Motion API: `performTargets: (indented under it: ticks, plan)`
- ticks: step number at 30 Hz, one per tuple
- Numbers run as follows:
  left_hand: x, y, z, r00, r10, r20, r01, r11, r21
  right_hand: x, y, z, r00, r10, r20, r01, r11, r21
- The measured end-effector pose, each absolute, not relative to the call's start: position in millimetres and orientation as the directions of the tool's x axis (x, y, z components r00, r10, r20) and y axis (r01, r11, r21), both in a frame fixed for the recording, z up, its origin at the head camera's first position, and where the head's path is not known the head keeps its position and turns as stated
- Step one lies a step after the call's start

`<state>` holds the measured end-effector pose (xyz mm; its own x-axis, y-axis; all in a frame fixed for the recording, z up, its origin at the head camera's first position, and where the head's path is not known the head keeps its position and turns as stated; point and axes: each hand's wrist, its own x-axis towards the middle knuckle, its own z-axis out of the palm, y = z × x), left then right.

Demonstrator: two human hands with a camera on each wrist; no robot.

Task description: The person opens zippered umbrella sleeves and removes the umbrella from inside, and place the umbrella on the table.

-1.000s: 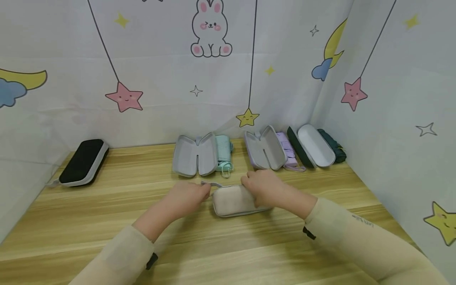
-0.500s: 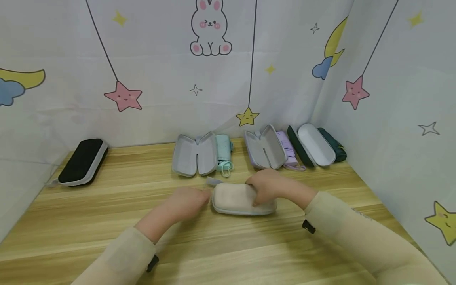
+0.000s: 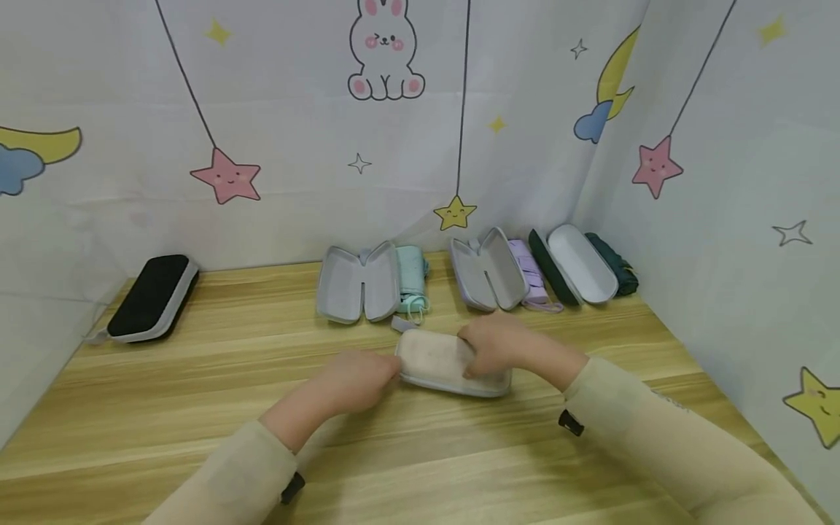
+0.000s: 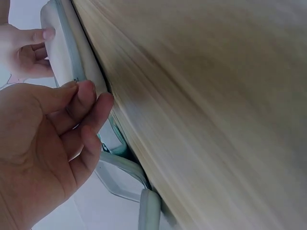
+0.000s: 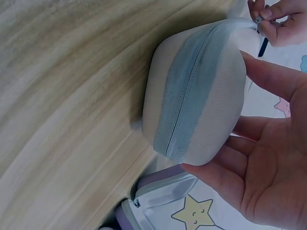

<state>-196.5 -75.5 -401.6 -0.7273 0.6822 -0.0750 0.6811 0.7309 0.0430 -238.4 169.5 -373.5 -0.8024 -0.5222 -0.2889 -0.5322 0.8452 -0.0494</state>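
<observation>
A beige zip case with a grey-blue zipper band lies at the table's middle, and its zip looks closed along the side seen in the right wrist view. My right hand grips its right part, thumb on one side and fingers on the other. At the left end, my left hand pinches the small zipper pull between thumb and forefinger. A grey strap loop sticks out from the case's far left corner. What is inside the case is hidden.
Behind stand an open grey-lined case beside a mint folded umbrella, an open lilac case beside a lilac umbrella, and an open dark green case beside a dark green umbrella. A black case lies far left.
The beige case has turned slightly, its left end swinging away from me. My left hand has come off the strap side, moved right and now pinches at the case's left end.
</observation>
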Motion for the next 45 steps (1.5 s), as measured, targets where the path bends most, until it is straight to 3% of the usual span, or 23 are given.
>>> performTargets:
  ticks: [14, 24, 28, 33, 37, 41, 45]
  plan:
    - [-196.2, -39.6, -399.4, -0.694, 0.711, -0.113, 0.717, 0.697, -0.012, -224.7, 169.4, -384.2, -0.882, -0.420, -0.213, -0.420, 0.906, -0.048]
    - [-196.0, -29.7, -403.2, -0.706, 0.702, -0.093, 0.707, 0.707, -0.029, -218.1, 174.6, -388.6, -0.870, -0.458, -0.181, -0.439, 0.888, -0.137]
    - [-196.7, -31.3, -404.4, -0.713, 0.697, -0.082, 0.700, 0.714, -0.022, -218.7, 185.4, -385.6, -0.804, -0.560, -0.199, -0.523, 0.826, -0.209]
    - [-198.3, -32.6, -405.9, -0.715, 0.695, -0.075, 0.698, 0.716, -0.017, -221.9, 198.2, -370.7, -0.627, -0.730, -0.273, -0.679, 0.683, -0.268]
    - [-199.2, -32.5, -406.1, -0.709, 0.702, -0.075, 0.705, 0.709, -0.019, -223.4, 201.3, -361.6, -0.508, -0.782, -0.360, -0.746, 0.609, -0.269]
    - [-198.8, -31.9, -406.7, -0.697, 0.714, -0.060, 0.717, 0.696, -0.047, -224.7, 201.1, -361.8, -0.470, -0.772, -0.429, -0.735, 0.611, -0.293]
    - [-197.0, -31.4, -406.7, -0.691, 0.721, -0.059, 0.723, 0.687, -0.072, -225.4, 198.5, -363.3, -0.481, -0.765, -0.428, -0.721, 0.623, -0.303]
